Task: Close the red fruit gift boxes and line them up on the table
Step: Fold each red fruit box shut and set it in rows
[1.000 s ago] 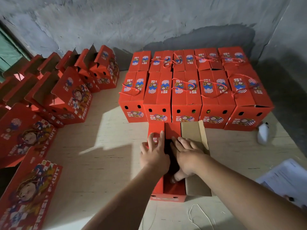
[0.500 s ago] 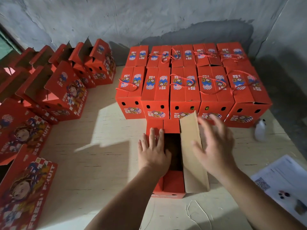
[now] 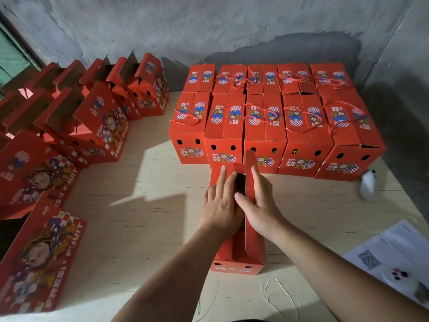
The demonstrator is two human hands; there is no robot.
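A red fruit gift box (image 3: 241, 256) lies lengthwise on the wooden table (image 3: 144, 205) in front of me, its top still partly apart. My left hand (image 3: 220, 205) lies flat on the box's left top flap with straight fingers. My right hand (image 3: 260, 205) presses the right flap (image 3: 250, 163), which stands nearly upright, inward; the thumb sits on its inner edge. A dark gap shows between the two flaps. Behind it, two rows of shut red boxes (image 3: 267, 126) with rope handles stand lined up against the wall.
Several red boxes with raised lids (image 3: 97, 126) stand along the left side. A white bottle (image 3: 369, 184) lies at the right, beside the rows. A printed paper sheet (image 3: 392, 259) lies at the lower right. A loose string (image 3: 274, 291) lies near the front edge.
My right hand left the inside of the box, went round the right flap and swung it from lying flat outward to nearly upright. My left hand stayed on the left flap.
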